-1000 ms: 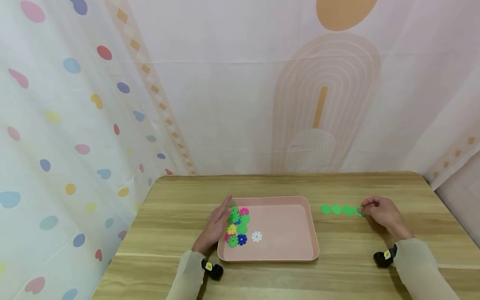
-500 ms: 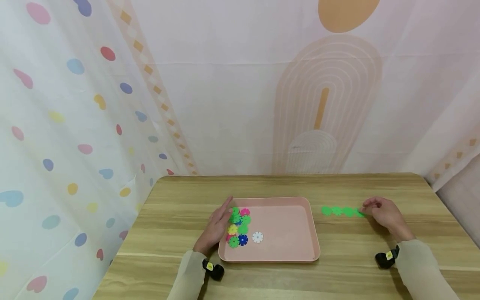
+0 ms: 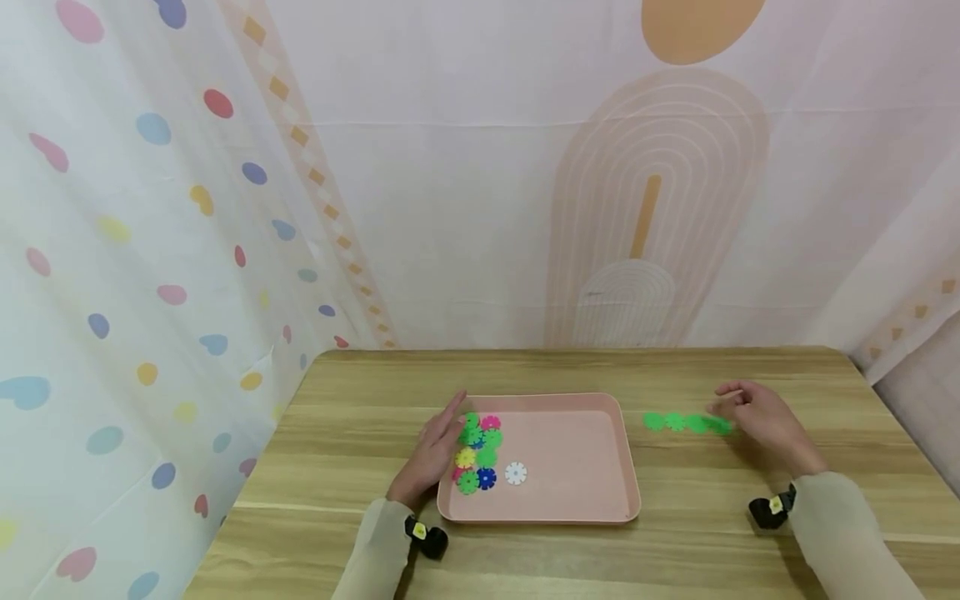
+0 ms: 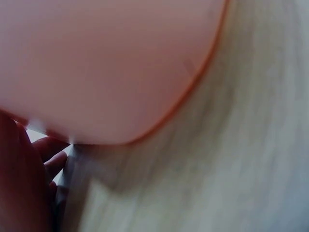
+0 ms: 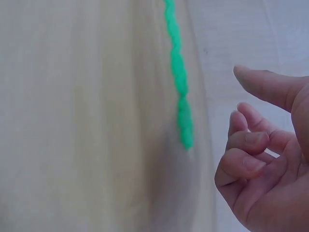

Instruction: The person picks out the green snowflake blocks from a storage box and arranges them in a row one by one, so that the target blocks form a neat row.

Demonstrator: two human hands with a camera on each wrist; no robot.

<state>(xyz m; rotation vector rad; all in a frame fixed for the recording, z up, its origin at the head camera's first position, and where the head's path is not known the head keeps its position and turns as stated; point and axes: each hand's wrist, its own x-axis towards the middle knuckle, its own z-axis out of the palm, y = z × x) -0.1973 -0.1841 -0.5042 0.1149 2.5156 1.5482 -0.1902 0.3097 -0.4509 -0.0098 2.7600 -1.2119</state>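
Observation:
My left hand [image 3: 431,454] rests along the left rim of a pink tray [image 3: 573,458], fingers mostly straight. In the left wrist view its fingers [image 4: 55,162] lie against the outside of the tray wall. Flower-shaped notched plastic discs in green, pink, yellow and blue crowd the tray's left end; a white disc [image 3: 516,473] lies apart from them. Right of the tray, several green discs [image 3: 675,422] form a row on the table. My right hand [image 3: 765,425] is raised over the right end of that row, holding nothing, thumb apart from its loosely bent fingers [image 5: 246,164].
The wooden table [image 3: 555,562] runs back to a patterned curtain [image 3: 465,208]. A dotted curtain [image 3: 172,250] hangs at the left. Each wrist carries a small black camera, such as the right wrist camera [image 3: 768,512].
My right hand has let go of the rightmost green disc and lifted slightly off the row. The left hand stays on the tray rim; the discs keep their places.

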